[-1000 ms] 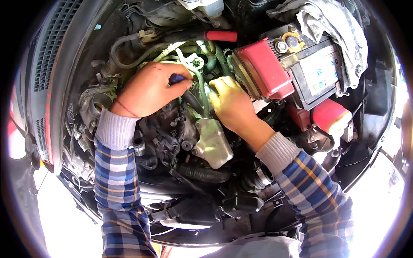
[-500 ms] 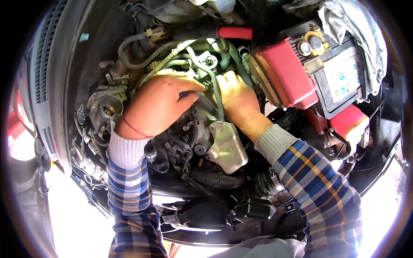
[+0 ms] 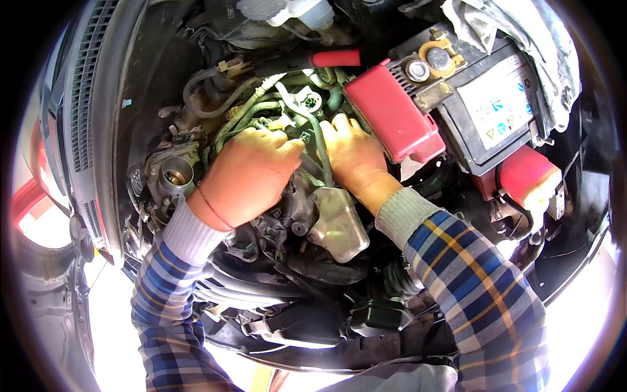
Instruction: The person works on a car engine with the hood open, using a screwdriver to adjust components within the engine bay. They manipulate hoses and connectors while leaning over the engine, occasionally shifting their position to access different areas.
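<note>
Both my hands work close together among the hoses in the middle of a car's engine bay. My left hand [image 3: 251, 171] is closed, back of the hand up, its fingers curled down beside a bundle of greenish hoses [image 3: 251, 111]; whatever it grips is hidden. My right hand [image 3: 353, 153] is closed too, its fingertips reaching down behind a thin upright hose [image 3: 321, 150], and I cannot make out what they hold. Between and beyond the hands sits a pale round fitting [image 3: 309, 100]. Just below my right hand is a metal heat-shield-like cover [image 3: 339, 225].
On the right stands the battery [image 3: 486, 108], with a red terminal cover [image 3: 395, 111] close to my right hand and a grey cloth [image 3: 542, 59] behind. At left is an open throttle body [image 3: 176, 173]. A ribbed air duct [image 3: 398, 279] and black housing [image 3: 307, 321] lie nearer me.
My left hand has turned, its thumb closing toward the fingers; a small blue piece at its thumb no longer shows. My right hand stays at the hose. The whole view has shifted slightly.
</note>
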A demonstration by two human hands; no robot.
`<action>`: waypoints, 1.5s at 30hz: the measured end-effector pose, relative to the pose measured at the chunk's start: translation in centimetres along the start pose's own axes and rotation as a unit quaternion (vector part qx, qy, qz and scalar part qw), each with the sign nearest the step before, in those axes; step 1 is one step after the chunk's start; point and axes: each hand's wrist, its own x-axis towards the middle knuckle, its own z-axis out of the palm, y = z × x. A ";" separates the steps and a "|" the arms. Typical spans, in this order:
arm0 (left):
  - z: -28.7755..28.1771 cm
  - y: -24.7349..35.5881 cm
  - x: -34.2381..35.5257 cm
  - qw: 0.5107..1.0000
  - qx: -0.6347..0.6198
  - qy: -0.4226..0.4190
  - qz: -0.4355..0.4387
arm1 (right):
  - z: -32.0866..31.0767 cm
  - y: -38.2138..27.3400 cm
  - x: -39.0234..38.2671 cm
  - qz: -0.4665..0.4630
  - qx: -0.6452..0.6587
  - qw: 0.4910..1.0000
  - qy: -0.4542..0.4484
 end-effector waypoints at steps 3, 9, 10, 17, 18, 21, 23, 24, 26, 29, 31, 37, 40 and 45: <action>0.6 -0.2 0.2 0.998 -0.041 0.036 -0.012 | 0.6 0.5 -0.6 0.020 -0.021 1.000 0.006; -0.9 -2.3 1.2 0.959 -0.215 -0.040 -0.178 | 0.6 0.7 0.0 -0.001 -0.046 0.999 0.023; -0.9 -2.6 1.6 0.966 -0.207 -0.037 -0.152 | 0.8 0.9 0.1 -0.002 -0.059 0.998 0.029; -1.3 -3.1 4.5 0.975 0.012 -0.214 -0.061 | 0.7 0.7 0.3 -0.003 -0.086 0.996 0.031; -1.3 -2.8 4.7 0.976 0.020 -0.207 -0.066 | 0.6 0.7 0.3 -0.003 -0.091 0.995 0.030; -0.5 -2.8 4.7 0.983 0.016 -0.169 -0.071 | 0.2 0.8 0.4 -0.002 -0.111 0.993 0.027; -0.6 -3.7 5.3 0.980 -0.019 -0.185 -0.074 | 0.3 1.0 0.6 -0.008 -0.118 0.993 0.025; -0.5 -4.2 5.8 0.978 -0.037 -0.192 -0.074 | 0.3 1.1 0.5 -0.007 -0.126 0.992 0.022; -1.1 -4.5 7.9 0.970 -0.006 -0.237 -0.051 | 0.2 1.4 0.6 -0.013 -0.148 0.989 0.015; -1.4 -3.9 9.8 0.955 0.048 -0.290 -0.027 | 0.5 1.4 0.8 -0.079 -0.325 0.943 -0.006; -0.6 -4.1 10.3 0.940 0.083 -0.332 -0.018 | 1.8 1.0 0.6 -0.167 -0.639 0.750 -0.027; -0.5 -5.0 10.4 0.958 0.014 -0.286 -0.035 | 1.6 2.2 1.0 -0.255 -0.942 0.209 -0.055; -1.4 -5.3 9.6 0.947 -0.006 -0.314 -0.067 | 2.5 1.7 0.9 -0.261 -0.940 0.198 -0.090; -0.6 -2.9 7.5 0.957 0.018 -0.258 -0.132 | 2.7 3.6 0.5 -0.275 -0.947 -0.134 -0.101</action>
